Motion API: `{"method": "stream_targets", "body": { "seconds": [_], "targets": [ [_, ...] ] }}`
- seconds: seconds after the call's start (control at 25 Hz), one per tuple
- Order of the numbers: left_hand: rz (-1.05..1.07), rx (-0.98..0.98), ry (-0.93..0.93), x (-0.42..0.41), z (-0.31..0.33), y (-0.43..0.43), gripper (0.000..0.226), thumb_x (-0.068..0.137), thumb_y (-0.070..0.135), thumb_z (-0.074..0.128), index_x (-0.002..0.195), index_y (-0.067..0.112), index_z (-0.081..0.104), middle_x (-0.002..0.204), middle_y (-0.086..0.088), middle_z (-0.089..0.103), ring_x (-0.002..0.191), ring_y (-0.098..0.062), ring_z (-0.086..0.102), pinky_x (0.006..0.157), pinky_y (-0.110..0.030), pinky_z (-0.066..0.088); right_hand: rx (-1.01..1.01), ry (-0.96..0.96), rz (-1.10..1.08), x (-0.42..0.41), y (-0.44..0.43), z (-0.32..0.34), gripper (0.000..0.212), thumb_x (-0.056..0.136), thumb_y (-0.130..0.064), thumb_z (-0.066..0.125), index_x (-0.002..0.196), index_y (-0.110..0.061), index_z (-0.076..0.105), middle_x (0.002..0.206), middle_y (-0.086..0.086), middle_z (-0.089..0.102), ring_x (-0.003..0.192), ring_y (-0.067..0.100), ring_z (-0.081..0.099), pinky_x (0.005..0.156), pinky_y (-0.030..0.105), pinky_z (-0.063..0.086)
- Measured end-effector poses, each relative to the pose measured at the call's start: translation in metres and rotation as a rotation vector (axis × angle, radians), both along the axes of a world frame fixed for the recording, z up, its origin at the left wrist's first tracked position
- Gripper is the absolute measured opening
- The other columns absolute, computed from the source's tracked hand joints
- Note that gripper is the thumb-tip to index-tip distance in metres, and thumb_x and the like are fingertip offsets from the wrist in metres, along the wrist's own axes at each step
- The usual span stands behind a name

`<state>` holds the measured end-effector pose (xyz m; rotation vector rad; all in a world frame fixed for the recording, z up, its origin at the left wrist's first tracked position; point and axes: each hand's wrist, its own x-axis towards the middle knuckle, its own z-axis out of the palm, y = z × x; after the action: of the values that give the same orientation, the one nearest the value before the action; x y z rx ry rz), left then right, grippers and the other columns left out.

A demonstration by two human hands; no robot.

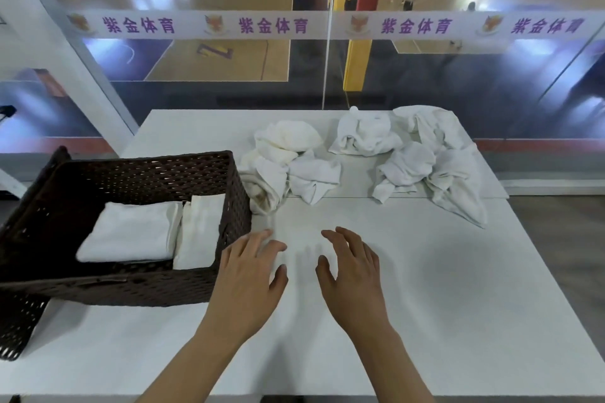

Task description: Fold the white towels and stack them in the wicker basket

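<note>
Left hand [248, 268] and right hand [352, 267], fingers spread, holding nothing, over mid-table [425, 304]; glass banner [271, 25] reads 紫金体育.

A single head-worn wide-angle view looks forward and down, close over the white table [409, 288] (no second view)

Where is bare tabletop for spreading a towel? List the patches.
Free: the table right of the right hand, nearer than the crumpled towels. Crowded: the far edge, and left of the left hand, where the wicker basket sits.
</note>
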<state>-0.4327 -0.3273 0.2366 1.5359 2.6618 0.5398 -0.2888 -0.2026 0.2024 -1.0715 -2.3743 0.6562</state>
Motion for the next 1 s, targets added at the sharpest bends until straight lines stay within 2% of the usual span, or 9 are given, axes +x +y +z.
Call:
{"method": "stream_targets", "body": {
  "seconds": [0.12,0.4,0.64,0.8,0.92,1.0],
  "targets": [
    [-0.006,0.018,-0.038,-0.001,-0.008,0.034,0.026,0.089,0.030,0.066,0.115,0.032,0.062,0.134,0.007,0.054,0.126,-0.019,0.049,0.103,-0.039,0.041,-0.001,-0.015,-0.014,0.000,0.027,-0.007,0.042,0.092,-0.025,0.061,0.133,-0.028,0.056,0.136,-0.005,0.054,0.126,0.017,0.051,0.111,0.033,0.034],
    [-0.023,-0.005,-0.176,-0.013,-0.046,0.119,0.028,0.093,0.032,0.061,0.121,0.033,0.061,0.141,0.008,0.051,0.131,-0.019,0.045,0.108,-0.037,0.034,-0.004,-0.157,-0.024,-0.006,0.103,-0.034,0.042,0.090,-0.023,0.064,0.132,-0.027,0.057,0.133,-0.004,0.057,0.122,0.019,0.054,0.107,0.036,0.039],
    [0.027,-0.047,-0.193,-0.040,-0.085,0.180,0.029,0.087,0.025,0.067,0.116,0.028,0.065,0.129,0.005,0.060,0.120,-0.023,0.055,0.098,-0.037,0.041,-0.102,-0.235,0.020,-0.031,0.161,-0.068,0.042,0.091,-0.024,0.061,0.133,-0.027,0.056,0.134,-0.004,0.056,0.122,0.019,0.055,0.108,0.038,0.039],
    [0.035,-0.100,-0.165,-0.069,-0.121,0.233,0.034,0.085,0.019,0.064,0.118,0.023,0.064,0.124,0.004,0.063,0.113,-0.025,0.058,0.092,-0.037,0.042,-0.136,-0.241,0.074,-0.055,0.203,-0.096,0.041,0.090,-0.025,0.058,0.131,-0.025,0.057,0.131,-0.004,0.057,0.120,0.021,0.057,0.106,0.039,0.041],
    [0.060,-0.192,-0.169,-0.096,-0.149,0.277,0.046,0.085,0.017,0.059,0.131,0.021,0.057,0.137,0.000,0.056,0.122,-0.029,0.054,0.099,-0.041,0.040,-0.160,-0.267,0.118,-0.064,0.230,-0.115,0.040,0.090,-0.023,0.061,0.130,-0.024,0.058,0.130,-0.003,0.058,0.118,0.022,0.058,0.105,0.040,0.040],
    [0.069,-0.273,-0.145,-0.109,-0.168,0.300,0.059,0.087,0.016,0.058,0.144,0.022,0.045,0.153,-0.004,0.042,0.135,-0.032,0.044,0.106,-0.045,0.037,-0.186,-0.297,0.133,-0.065,0.247,-0.124,0.040,0.092,-0.024,0.060,0.131,-0.025,0.057,0.131,-0.003,0.057,0.118,0.022,0.057,0.107,0.040,0.038]
  ]
}}
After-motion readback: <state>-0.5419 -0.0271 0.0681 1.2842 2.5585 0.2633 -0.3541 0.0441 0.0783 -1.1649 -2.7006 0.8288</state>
